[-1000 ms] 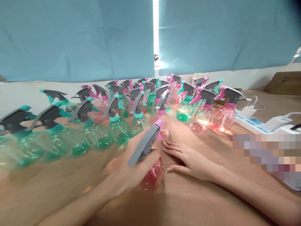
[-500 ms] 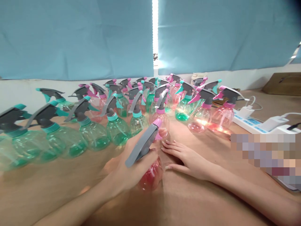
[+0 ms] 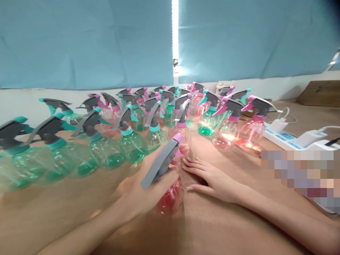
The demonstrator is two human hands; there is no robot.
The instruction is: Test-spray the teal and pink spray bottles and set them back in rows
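Observation:
My left hand (image 3: 148, 187) is wrapped round the neck of a pink spray bottle (image 3: 171, 198) that stands on the brown table (image 3: 217, 230). Its grey trigger head (image 3: 160, 163) with a pink nozzle points away from me. My right hand (image 3: 209, 179) lies flat on the table just right of the bottle, fingers stretched out and apart, holding nothing.
Several green spray bottles (image 3: 106, 150) and pink spray bottles (image 3: 251, 129) stand in rows across the back of the table. A white power strip (image 3: 287, 140) with plugged chargers lies at the right. A blurred patch (image 3: 300, 173) covers the right edge. Blue curtains hang behind.

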